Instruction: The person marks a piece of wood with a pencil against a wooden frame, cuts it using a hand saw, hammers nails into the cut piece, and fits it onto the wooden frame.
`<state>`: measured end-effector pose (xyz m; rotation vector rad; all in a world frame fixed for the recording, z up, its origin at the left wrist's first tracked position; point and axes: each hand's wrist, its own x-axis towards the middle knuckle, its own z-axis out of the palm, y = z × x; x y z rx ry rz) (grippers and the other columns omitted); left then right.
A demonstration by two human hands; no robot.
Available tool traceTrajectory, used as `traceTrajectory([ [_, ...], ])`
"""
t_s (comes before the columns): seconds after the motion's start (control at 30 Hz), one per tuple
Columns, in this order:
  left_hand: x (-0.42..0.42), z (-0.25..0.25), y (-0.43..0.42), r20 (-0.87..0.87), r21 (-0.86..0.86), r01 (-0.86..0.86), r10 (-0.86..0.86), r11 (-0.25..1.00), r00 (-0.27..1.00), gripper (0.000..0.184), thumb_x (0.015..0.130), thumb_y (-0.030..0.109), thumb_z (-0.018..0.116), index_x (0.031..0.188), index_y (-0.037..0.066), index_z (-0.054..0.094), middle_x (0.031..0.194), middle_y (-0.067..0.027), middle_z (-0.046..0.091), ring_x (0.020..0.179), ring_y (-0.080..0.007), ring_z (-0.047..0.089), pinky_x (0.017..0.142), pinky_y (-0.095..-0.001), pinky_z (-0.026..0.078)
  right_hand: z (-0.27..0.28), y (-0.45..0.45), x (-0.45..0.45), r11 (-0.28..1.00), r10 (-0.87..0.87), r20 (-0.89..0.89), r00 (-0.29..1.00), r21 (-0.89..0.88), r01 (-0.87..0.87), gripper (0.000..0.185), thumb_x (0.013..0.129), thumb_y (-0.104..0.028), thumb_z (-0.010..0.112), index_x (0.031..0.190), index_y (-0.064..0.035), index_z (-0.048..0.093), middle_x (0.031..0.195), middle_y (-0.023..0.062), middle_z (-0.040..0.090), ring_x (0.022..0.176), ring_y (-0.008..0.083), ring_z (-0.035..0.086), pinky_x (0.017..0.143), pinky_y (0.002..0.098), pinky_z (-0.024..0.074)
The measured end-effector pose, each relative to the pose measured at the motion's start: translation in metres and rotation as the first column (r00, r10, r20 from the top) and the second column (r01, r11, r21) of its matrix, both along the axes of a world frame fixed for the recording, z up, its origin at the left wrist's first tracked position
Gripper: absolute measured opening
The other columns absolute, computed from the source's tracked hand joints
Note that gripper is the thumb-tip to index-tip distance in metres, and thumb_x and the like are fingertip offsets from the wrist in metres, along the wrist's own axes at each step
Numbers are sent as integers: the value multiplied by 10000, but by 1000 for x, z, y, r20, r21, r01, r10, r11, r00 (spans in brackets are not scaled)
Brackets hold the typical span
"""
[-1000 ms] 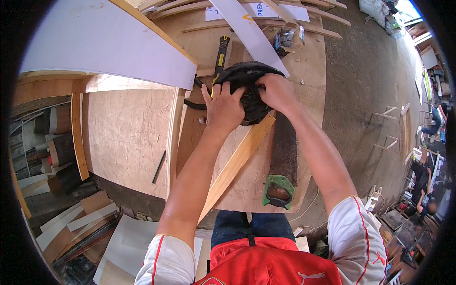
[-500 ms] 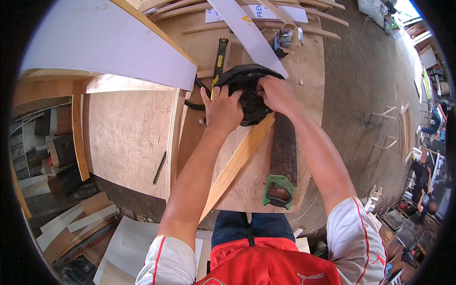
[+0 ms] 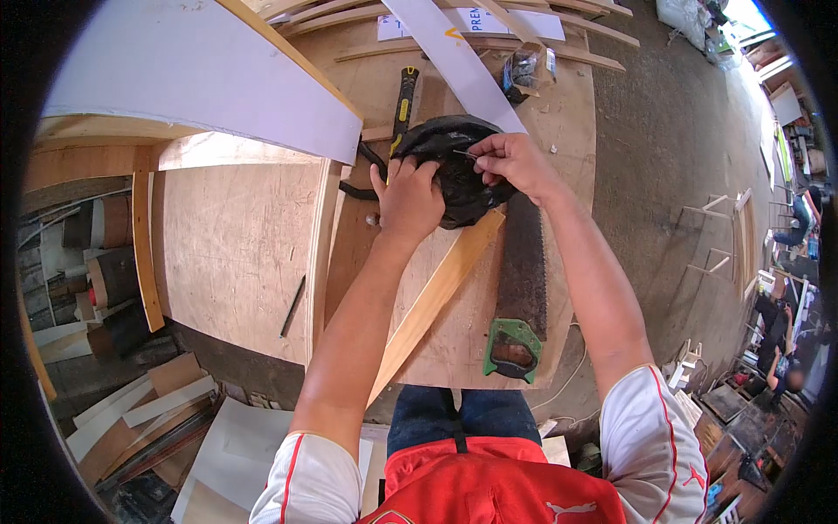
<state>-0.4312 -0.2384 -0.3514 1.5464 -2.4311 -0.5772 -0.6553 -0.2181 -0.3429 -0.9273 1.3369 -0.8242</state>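
Observation:
A black plastic bag point(image 3: 463, 196), opened out like a bowl, rests on the plywood bench point(image 3: 567, 188). My left hand point(image 3: 412, 196) has its fingers over the bag's left rim, thumb apart on the left. Above the bag's right side, my right hand point(image 3: 511, 164) pinches a thin nail point(image 3: 464, 154) between thumb and fingers. A black and yellow hammer point(image 3: 404, 106) lies behind my left hand. Below the bag are a strip of wood point(image 3: 445, 288) and a handsaw with a green handle point(image 3: 513, 351).
A white-faced panel frame point(image 3: 201, 74) stands at the left, with a dark pencil point(image 3: 293, 306) on plywood below it. Wood strips, a white board point(image 3: 454, 57) and a clear plastic packet point(image 3: 529, 70) lie at the back. A person point(image 3: 777, 341) is far right.
My right hand has lifted out of the bag and turned, and a thin nail now shows in its fingertips. My left hand has stayed at the bag's rim.

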Motion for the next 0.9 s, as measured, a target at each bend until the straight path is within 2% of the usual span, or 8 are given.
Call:
traceTrajectory([
  [0.27,0,4,0,-25,48,-14,16,999,1000,374,893,148,605,1249,159,719,1274,-119,640,1315,-333,509,1189,-706,186,5,2,-6,999,14,218,976,36,-22,481,952,21,629,1426,42,550,955,61,710,782,114,664,754,266,563],
  [0.57,-3,14,2,-181,123,-47,69,991,981,345,926,156,617,1254,171,722,1252,-79,665,1304,-336,518,1194,-690,182,11,4,-3,999,40,210,977,10,-43,562,892,55,653,1438,29,522,987,94,715,879,158,694,793,294,577],
  [0.67,-3,16,2,-139,60,-18,26,998,990,359,917,135,620,1258,184,720,1249,-59,671,1282,-336,534,1194,-687,179,10,5,4,998,29,87,996,-66,-23,554,849,56,663,1394,9,579,981,107,729,910,187,713,813,317,579],
  [0.7,-2,13,3,-105,-1,8,-8,1000,994,367,912,125,624,1260,192,717,1251,-58,670,1267,-338,544,1195,-685,179,6,4,2,987,75,-152,985,-129,-95,533,833,50,662,1361,7,603,986,120,734,922,213,720,823,341,581],
  [0.77,0,7,2,-22,-128,134,-138,983,990,382,899,119,628,1259,208,720,1271,-37,669,1265,-322,550,1204,-682,167,-5,0,-2,945,105,-597,795,-190,-268,495,801,37,660,1294,3,651,995,144,745,945,265,734,845,389,585],
  [0.83,3,4,1,89,-246,334,-322,910,943,396,880,129,631,1250,225,731,1309,4,668,1294,-286,541,1221,-680,143,-5,0,4,935,73,-800,595,-152,-319,428,783,17,652,1209,-4,686,1011,160,738,970,315,723,860,439,575],
  [0.87,3,2,1,117,-226,353,-335,908,935,387,877,137,634,1241,222,734,1313,10,669,1294,-282,542,1225,-678,137,-5,0,8,931,53,-878,475,-129,-342,396,774,7,649,1166,-8,704,1020,169,735,982,341,718,867,463,570],
  [0.9,3,4,2,146,-205,371,-346,906,927,378,875,146,637,1232,219,736,1318,16,669,1295,-278,543,1230,-676,131,1,0,12,932,42,-904,426,-118,-343,378,776,0,652,1150,-12,703,1021,168,733,988,351,711,863,479,564],
])
